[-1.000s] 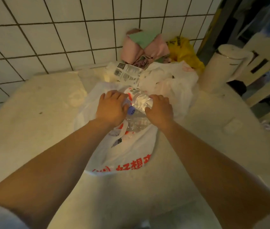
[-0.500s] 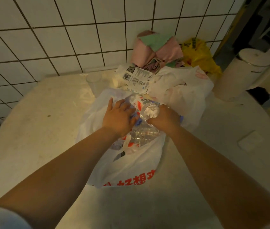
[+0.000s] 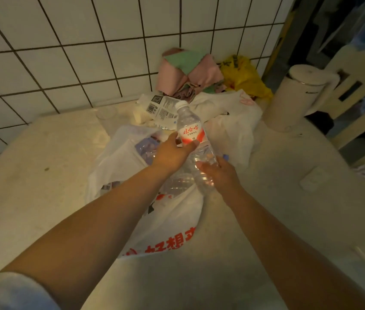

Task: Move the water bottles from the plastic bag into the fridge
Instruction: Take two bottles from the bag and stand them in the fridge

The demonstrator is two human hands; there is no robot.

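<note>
Left hand (image 3: 172,151) grips water bottle (image 3: 193,142) at label; right hand (image 3: 218,173) clasps its base (cap tilted toward wall), above plastic bag (image 3: 132,186). Bare counter (image 3: 43,175) left of bag.

One head-worn wide-angle view looks forward and down, close over the worktop (image 3: 43,175), facing the tiled wall (image 3: 87,52) across the upper frame; both forearms reach up from the bottom edge.

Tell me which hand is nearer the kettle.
Right. The right hand holds the bottle's base, on the side toward the kettle; the left hand grips its label, farther away.
</note>
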